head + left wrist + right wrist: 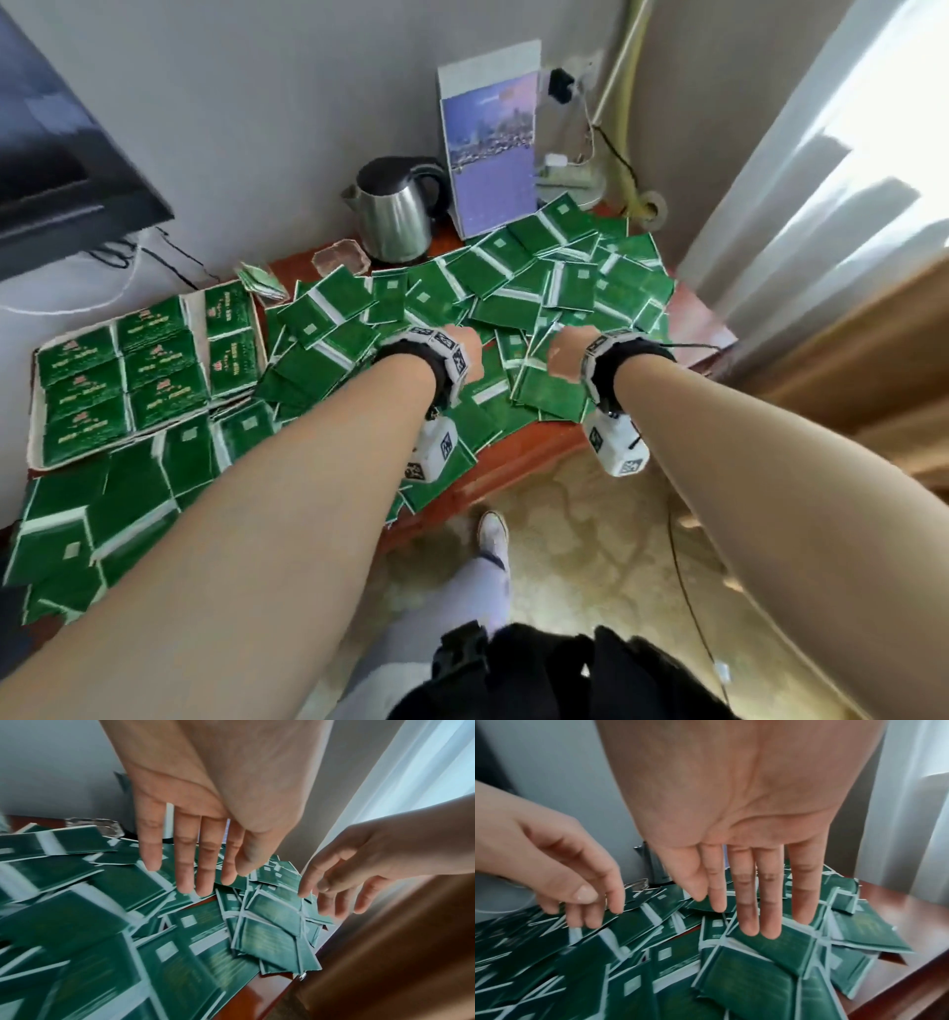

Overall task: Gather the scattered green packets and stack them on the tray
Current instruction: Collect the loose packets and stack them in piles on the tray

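Several green packets [513, 277] lie scattered in a loose pile across the reddish table [703, 318]. At the left, a white tray [33, 411] holds more green packets [128, 380] laid in neat rows. Both hands hover close together over the middle of the pile. My left hand [464, 354] is empty, its fingers [185, 874] straight just above the packets. On my right hand [565, 357] the fingers [770, 919] point straight down, and their tips touch a packet [782, 947] at the top of a small heap. Neither hand grips anything.
A steel kettle [395, 210], a glass ashtray [341, 257] and an upright brochure stand [490, 154] sit at the table's back. A dark TV [51, 154] hangs at the left; curtains [821, 180] hang at the right. Packets overhang the table's front edge [513, 462].
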A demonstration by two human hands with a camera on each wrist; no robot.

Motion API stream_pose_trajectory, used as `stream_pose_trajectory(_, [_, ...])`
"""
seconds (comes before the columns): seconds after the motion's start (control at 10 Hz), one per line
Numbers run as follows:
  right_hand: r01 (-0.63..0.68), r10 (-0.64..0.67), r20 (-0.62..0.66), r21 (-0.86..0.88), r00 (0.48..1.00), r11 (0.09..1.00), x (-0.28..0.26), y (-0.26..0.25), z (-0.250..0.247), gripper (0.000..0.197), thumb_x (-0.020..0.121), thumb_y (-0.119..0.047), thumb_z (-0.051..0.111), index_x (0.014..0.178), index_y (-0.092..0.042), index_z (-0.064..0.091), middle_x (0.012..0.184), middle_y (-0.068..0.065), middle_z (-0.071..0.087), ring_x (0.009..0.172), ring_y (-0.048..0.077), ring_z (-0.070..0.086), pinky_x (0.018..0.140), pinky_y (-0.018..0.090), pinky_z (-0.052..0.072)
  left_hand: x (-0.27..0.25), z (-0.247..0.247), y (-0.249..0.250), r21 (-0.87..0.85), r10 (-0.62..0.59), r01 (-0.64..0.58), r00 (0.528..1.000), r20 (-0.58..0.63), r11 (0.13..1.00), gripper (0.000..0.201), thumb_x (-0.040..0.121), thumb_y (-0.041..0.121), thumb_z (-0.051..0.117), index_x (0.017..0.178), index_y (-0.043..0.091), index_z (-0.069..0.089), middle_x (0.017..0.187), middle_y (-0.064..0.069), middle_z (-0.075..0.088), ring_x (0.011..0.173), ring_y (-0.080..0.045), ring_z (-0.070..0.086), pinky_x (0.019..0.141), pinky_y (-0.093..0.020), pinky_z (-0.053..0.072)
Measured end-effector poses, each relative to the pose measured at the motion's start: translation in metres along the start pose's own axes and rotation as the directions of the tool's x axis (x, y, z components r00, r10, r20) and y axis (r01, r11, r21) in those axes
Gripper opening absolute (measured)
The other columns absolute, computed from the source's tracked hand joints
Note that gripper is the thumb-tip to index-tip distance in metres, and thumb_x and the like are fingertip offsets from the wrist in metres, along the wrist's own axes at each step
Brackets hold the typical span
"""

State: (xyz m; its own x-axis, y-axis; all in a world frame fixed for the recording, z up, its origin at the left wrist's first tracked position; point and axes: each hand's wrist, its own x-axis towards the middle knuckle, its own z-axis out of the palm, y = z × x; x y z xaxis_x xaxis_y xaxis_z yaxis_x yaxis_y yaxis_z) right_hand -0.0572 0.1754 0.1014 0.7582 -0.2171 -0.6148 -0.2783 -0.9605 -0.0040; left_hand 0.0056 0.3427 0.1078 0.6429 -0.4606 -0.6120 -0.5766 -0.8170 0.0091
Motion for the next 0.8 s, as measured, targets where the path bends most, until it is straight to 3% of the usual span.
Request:
stream_pose_trajectory(0.1, [-0.044,0.044,0.013,-0.021,0.999,0.999,0.029,0.038,-0.008,0.022,0.099,-0.017,0.045,0.098,0.0,0.059,0.103,0.012,0.057,0.093,0.029,0.058,0.089,0.039,0.054,0.043,-0.016,0.026,0.015,0.015,-0.015,1.0,0.026,1.0,0.018,0.092,0.023,0.056,0.098,0.015,0.072,0.097,-0.007,0.072,0.081,-0.028,0.066,0.078,-0.038,0.057])
stream_pose_trajectory(0.2, [-0.053,0.054,0.011,-0.035,0.998,0.998,0.065,0.076,-0.019,0.029,0.099,-0.02,0.044,0.113,-0.001,0.062,0.113,0.012,0.064,0.089,0.027,0.057,0.085,0.036,0.054,0.08,-0.029,0.042,0.018,0.02,-0.021,1.0,0.014,1.0,0.021,0.09,0.026,0.059,0.102,0.015,0.073,0.102,-0.007,0.073,0.087,-0.028,0.068,0.083,-0.039,0.059])
stream_pose_trajectory(0.3, [-0.093,0.095,0.045,-0.037,0.994,0.995,0.082,0.103,-0.038,0.028,0.1,-0.016,0.046,0.12,-0.002,0.061,0.115,0.013,0.063,0.092,0.029,0.057,0.081,0.035,0.051,0.116,-0.041,0.051,0.028,0.026,-0.027,0.999,0.034,0.999,0.026,0.096,0.023,0.055,0.112,0.01,0.072,0.109,-0.01,0.072,0.093,-0.026,0.067,0.081,-0.033,0.055])
stream_pose_trajectory(0.4, [-0.1,0.101,0.048,-0.022,0.994,0.995,0.108,0.12,-0.053,0.032,0.101,-0.019,0.048,0.124,-0.002,0.062,0.111,0.015,0.06,0.102,0.031,0.059,0.086,0.035,0.048,0.14,-0.053,0.05,-0.008,0.007,-0.007,0.997,0.073,1.0,0.029,0.098,0.022,0.051,0.114,0.01,0.072,0.115,-0.01,0.071,0.091,-0.025,0.064,0.079,-0.032,0.053])
stream_pose_trajectory(0.5, [-0.1,0.1,0.078,-0.01,0.992,0.995,0.127,0.128,-0.066,0.033,0.103,-0.02,0.046,0.125,0.0,0.061,0.117,0.016,0.061,0.099,0.029,0.057,0.084,0.033,0.045,0.16,-0.065,0.045,-0.039,-0.038,0.041,0.997,0.072,0.998,0.028,0.096,0.022,0.053,0.112,0.011,0.073,0.113,-0.009,0.071,0.088,-0.026,0.064,0.077,-0.031,0.054])
stream_pose_trajectory(0.6, [-0.071,0.068,0.07,0.03,0.995,0.997,0.151,0.129,-0.069,0.033,0.097,-0.019,0.055,0.124,-0.002,0.064,0.119,0.019,0.063,0.111,0.035,0.06,0.091,0.039,0.048,0.173,-0.07,0.038,-0.07,-0.103,0.11,0.991,0.086,0.991,0.025,0.096,0.02,0.053,0.11,0.011,0.072,0.108,-0.012,0.071,0.083,-0.028,0.062,0.071,-0.03,0.052])
stream_pose_trajectory(0.7, [-0.024,0.029,0.145,-0.035,0.989,0.999,0.176,0.122,-0.075,0.03,0.102,-0.014,0.045,0.123,0.001,0.062,0.101,0.012,0.056,0.091,0.027,0.055,0.078,0.033,0.047,0.185,-0.071,0.026,-0.116,-0.17,0.184,0.978,0.12,0.976,0.022,0.095,0.02,0.054,0.103,0.008,0.07,0.102,-0.012,0.07,0.078,-0.027,0.059,0.07,-0.031,0.05])
stream_pose_trajectory(0.8, [0.02,-0.009,0.16,-0.066,0.987,0.998,0.205,0.12,-0.084,0.03,0.105,-0.016,0.041,0.123,0.0,0.058,0.111,0.012,0.059,0.095,0.027,0.056,0.083,0.033,0.048,0.197,-0.075,0.017,-0.229,-0.288,0.318,0.945,0.155,0.92,0.024,0.098,0.027,0.054,0.088,0.007,0.062,0.087,-0.012,0.063,0.07,-0.025,0.056,0.072,-0.032,0.049])
